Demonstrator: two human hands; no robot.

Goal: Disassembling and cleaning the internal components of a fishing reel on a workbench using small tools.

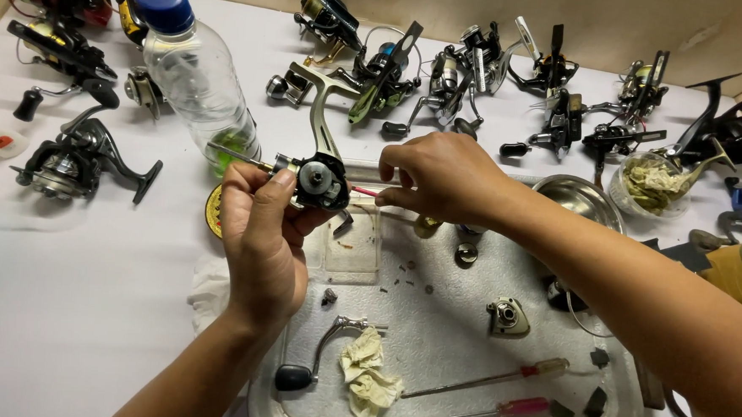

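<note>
My left hand (261, 238) clamps the black-and-silver fishing reel body (320, 179); my right hand (440, 180) pinches a thin red-tipped tool (363, 191) at its open gear side, needing steady aim.

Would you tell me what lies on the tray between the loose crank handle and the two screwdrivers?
A crumpled, stained rag lies between the crank handle and the screwdrivers, in the head view.

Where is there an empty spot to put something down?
The white table is bare at the front left, between the black fishing reel, the left hand and the metal tray. The tray is dotted with parts, a crank handle and screwdrivers. The back row of reels is crowded.
</note>
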